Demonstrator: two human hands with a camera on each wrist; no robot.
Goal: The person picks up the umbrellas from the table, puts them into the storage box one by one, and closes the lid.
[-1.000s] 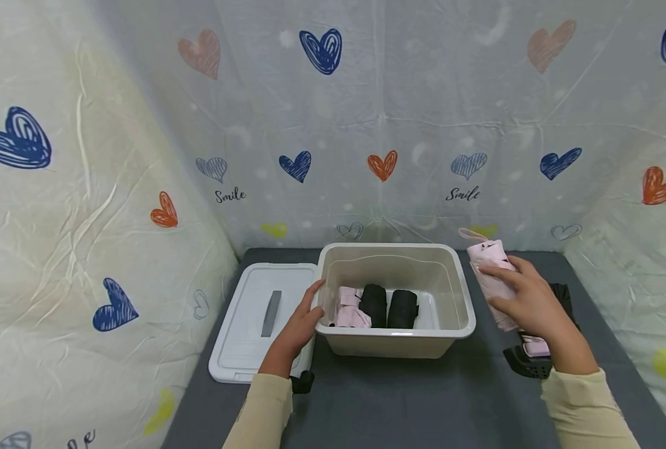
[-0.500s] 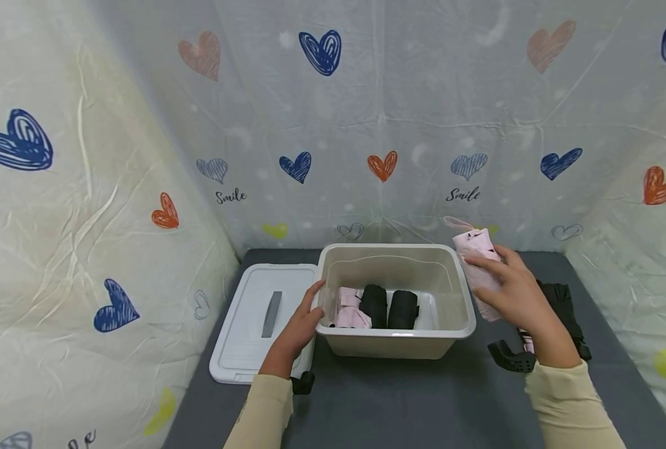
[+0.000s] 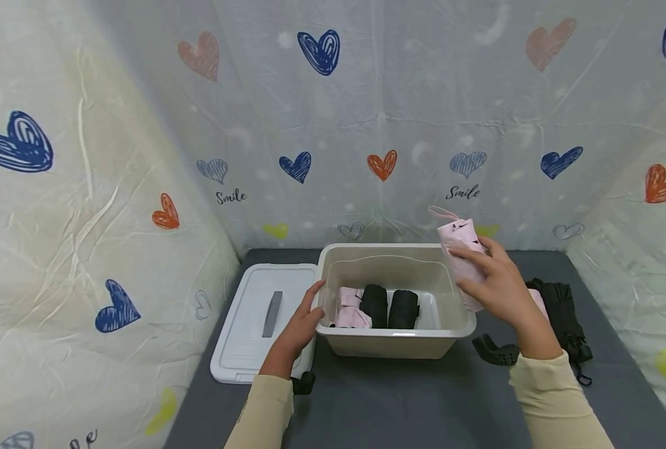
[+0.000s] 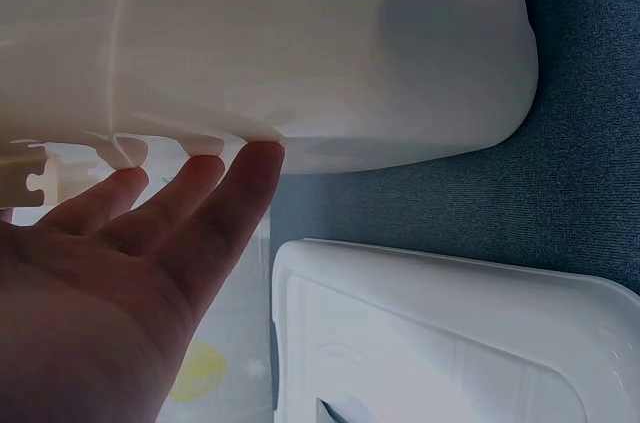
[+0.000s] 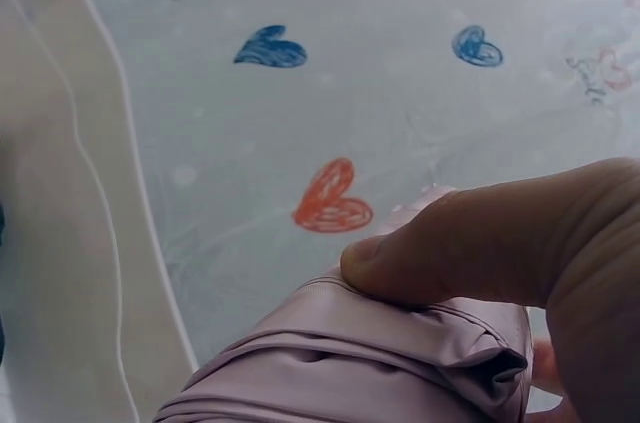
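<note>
My right hand (image 3: 496,280) pinches a pink folded umbrella (image 3: 461,240) with a wrist loop, held tilted over the right rim of the beige storage box (image 3: 389,344). In the right wrist view, the thumb (image 5: 410,258) presses on the pleated pink fabric (image 5: 340,368). My left hand (image 3: 299,324) rests at the left side of the box; in the left wrist view its straight fingers (image 4: 225,208) touch the outer wall (image 4: 300,63). Inside the box lie a pink folded item (image 3: 351,308) and two rolled black items (image 3: 374,305), side by side at the left and middle.
A white lid (image 3: 249,349) with a grey handle lies left of the box on the dark grey table (image 3: 400,405). Right of the box lie a black folded umbrella (image 3: 563,318) and another pink item (image 3: 537,302), partly behind the right hand. A heart-printed curtain (image 3: 333,125) surrounds the table.
My right hand has moved left with the pink umbrella, from beside the box to over its right rim. More of the black umbrella at the right shows. The left hand stays at the box.
</note>
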